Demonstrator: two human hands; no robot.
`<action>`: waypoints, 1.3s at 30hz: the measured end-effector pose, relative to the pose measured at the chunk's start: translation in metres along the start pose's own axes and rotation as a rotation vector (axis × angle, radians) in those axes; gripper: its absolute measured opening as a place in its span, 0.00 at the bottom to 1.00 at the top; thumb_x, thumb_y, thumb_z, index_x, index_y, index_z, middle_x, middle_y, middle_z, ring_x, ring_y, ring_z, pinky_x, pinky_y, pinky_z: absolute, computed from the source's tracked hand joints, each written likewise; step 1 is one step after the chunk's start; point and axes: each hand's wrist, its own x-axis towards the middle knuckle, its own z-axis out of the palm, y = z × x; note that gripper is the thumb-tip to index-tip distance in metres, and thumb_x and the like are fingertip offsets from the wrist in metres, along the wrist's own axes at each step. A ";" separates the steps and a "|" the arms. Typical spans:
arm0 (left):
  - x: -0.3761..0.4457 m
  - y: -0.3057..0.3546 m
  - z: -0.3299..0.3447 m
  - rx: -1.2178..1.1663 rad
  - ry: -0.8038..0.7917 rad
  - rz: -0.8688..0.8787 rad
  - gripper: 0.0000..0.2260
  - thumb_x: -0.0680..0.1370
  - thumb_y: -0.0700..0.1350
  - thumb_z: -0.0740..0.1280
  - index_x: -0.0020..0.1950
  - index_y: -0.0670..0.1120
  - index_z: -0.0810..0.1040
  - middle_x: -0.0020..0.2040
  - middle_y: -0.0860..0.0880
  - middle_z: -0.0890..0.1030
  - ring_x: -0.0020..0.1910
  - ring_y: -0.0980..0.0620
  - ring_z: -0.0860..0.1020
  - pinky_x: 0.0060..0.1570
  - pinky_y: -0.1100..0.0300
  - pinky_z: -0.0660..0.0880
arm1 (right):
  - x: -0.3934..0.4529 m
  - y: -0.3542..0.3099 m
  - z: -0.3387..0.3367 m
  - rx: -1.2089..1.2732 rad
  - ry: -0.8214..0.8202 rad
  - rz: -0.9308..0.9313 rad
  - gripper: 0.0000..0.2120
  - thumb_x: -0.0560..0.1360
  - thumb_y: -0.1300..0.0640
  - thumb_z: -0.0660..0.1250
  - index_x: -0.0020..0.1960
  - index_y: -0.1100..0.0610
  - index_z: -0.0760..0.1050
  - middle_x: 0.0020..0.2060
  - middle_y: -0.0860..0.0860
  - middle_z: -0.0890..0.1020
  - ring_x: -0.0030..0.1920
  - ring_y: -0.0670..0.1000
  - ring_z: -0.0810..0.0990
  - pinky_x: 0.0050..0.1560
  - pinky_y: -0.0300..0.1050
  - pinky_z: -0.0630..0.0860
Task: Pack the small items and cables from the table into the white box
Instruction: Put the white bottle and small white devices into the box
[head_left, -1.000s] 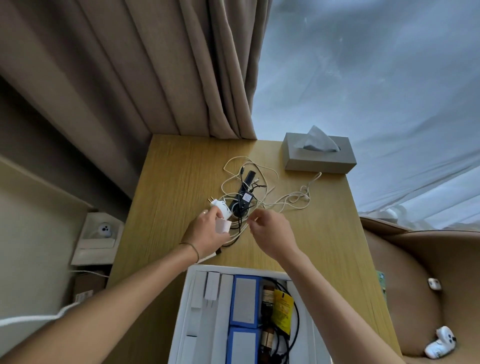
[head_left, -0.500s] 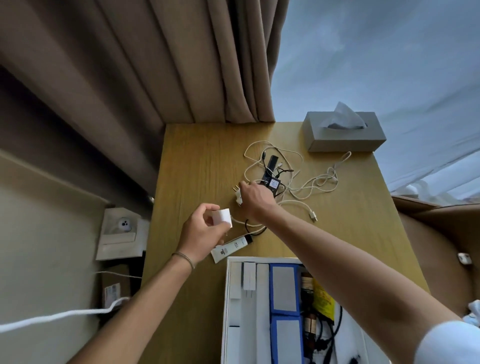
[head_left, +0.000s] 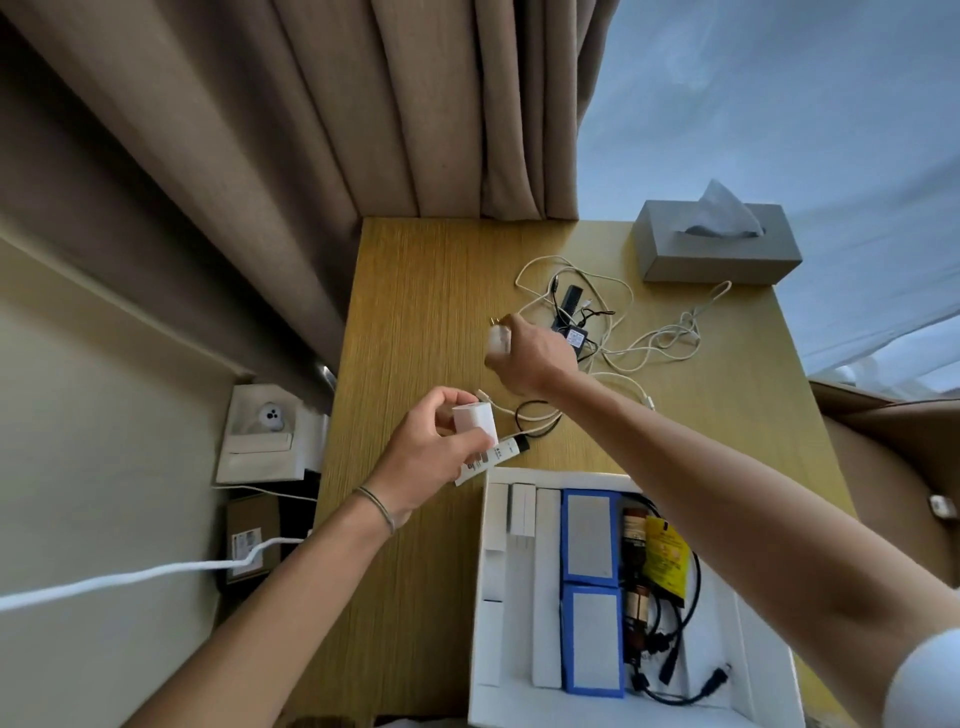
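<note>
From the head camera we see our left hand (head_left: 426, 457) pinching one white cube adapter (head_left: 474, 425) above the table (head_left: 415, 322), near the white box (head_left: 748, 670). Our right hand (head_left: 530, 358) grips one white plug (head_left: 497, 339) beside tangled cables (head_left: 649, 343).

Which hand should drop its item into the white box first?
Left, probably. The left hand holds the white cube just beyond the white box; the right hand grips a white plug farther away.
</note>
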 end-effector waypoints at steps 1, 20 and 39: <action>-0.006 0.002 0.001 -0.009 -0.025 0.008 0.14 0.73 0.40 0.72 0.57 0.51 0.76 0.51 0.44 0.81 0.37 0.56 0.80 0.31 0.63 0.73 | -0.009 -0.001 -0.010 0.080 0.004 -0.005 0.25 0.76 0.44 0.64 0.69 0.54 0.71 0.51 0.55 0.83 0.44 0.55 0.79 0.39 0.46 0.72; -0.073 -0.011 0.073 0.475 -0.455 -0.140 0.13 0.77 0.48 0.69 0.61 0.52 0.73 0.49 0.49 0.77 0.42 0.52 0.79 0.38 0.61 0.78 | -0.212 0.072 -0.071 1.107 -0.116 0.222 0.15 0.77 0.55 0.70 0.63 0.47 0.75 0.50 0.57 0.85 0.42 0.51 0.82 0.34 0.41 0.79; -0.061 -0.096 0.125 1.400 -0.017 0.080 0.10 0.74 0.37 0.70 0.55 0.44 0.79 0.55 0.45 0.76 0.48 0.46 0.79 0.48 0.57 0.78 | -0.248 0.114 -0.055 1.040 -0.235 0.238 0.22 0.77 0.56 0.71 0.70 0.51 0.71 0.51 0.54 0.84 0.40 0.45 0.82 0.43 0.45 0.81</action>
